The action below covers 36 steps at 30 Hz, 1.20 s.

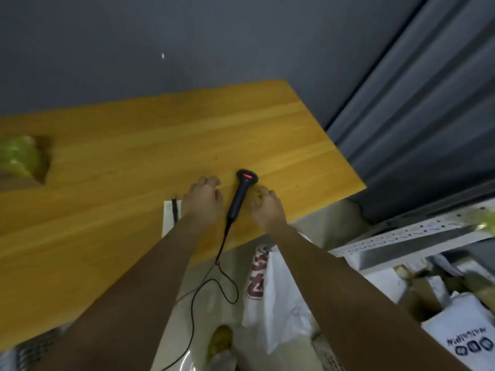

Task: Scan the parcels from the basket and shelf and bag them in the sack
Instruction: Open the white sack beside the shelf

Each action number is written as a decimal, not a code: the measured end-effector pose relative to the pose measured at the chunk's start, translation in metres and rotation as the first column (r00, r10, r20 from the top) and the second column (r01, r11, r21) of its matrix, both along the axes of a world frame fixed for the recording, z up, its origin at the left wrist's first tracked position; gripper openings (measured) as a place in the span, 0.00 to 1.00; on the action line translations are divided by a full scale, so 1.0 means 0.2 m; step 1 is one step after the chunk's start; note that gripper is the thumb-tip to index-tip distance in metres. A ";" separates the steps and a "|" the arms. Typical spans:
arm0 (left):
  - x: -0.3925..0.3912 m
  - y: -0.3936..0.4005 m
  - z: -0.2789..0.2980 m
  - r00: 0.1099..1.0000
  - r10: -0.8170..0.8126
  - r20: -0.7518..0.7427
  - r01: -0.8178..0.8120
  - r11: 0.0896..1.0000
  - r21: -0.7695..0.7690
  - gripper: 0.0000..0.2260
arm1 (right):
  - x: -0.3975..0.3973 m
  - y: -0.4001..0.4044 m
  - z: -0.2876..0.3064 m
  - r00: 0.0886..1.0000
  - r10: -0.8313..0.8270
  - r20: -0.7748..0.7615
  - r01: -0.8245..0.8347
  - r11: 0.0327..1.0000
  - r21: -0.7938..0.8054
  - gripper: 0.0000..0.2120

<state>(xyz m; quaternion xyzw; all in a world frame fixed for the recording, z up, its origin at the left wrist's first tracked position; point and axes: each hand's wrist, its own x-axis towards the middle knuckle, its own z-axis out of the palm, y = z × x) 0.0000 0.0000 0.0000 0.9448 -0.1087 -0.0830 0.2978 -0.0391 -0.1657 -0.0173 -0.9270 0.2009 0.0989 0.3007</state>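
Note:
A black handheld barcode scanner (241, 195) lies on the wooden table (134, 156), its head lit red and its cable trailing off the near edge. My left hand (202, 200) rests just left of it, fingers curled, holding nothing. My right hand (265, 207) hovers just right of the handle, fingers loosely apart and empty. A white sack (278, 298) with red print stands on the floor below the table edge. White and brown parcels (455, 317) fill the shelf at the lower right. A white sheet with a pen (171, 215) lies under my left wrist.
A blurred green-taped box (21, 159) sits at the table's left edge. A white perforated shelf upright (401, 239) runs across the right. A mesh basket (34, 346) shows at the bottom left. Grey wall and shutter stand behind the table.

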 end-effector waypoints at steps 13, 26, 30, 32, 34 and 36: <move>-0.09 -0.03 -0.24 1.000 0.011 0.015 -0.011 1.000 -0.029 0.13 | 0.17 0.07 -0.23 0.909 -0.367 -0.196 0.395 0.617 0.680 0.14; -0.51 -0.72 -0.15 0.986 -0.117 0.119 0.122 0.992 -0.041 0.14 | -0.71 -0.60 -0.10 0.912 -0.392 -0.117 0.324 0.517 0.793 0.12; -0.67 -1.06 -0.38 0.959 -0.243 0.145 0.250 0.968 -0.033 0.14 | -0.96 -0.91 -0.33 0.894 -0.414 -0.172 0.374 0.478 0.795 0.10; -0.74 -1.23 -0.58 0.944 -0.302 0.134 0.309 0.950 -0.035 0.13 | -1.05 -1.05 -0.51 0.876 -0.446 -0.183 0.404 0.473 0.783 0.06; -0.80 -1.38 -0.81 0.925 -0.358 0.124 0.365 0.930 -0.043 0.13 | -1.13 -1.17 -0.69 0.856 -0.488 -0.171 0.428 0.483 0.764 0.05; -0.85 -1.52 -1.05 0.915 -0.388 0.113 0.394 0.918 -0.036 0.14 | -1.20 -1.26 -0.88 0.837 -0.524 -0.158 0.456 0.508 0.731 0.05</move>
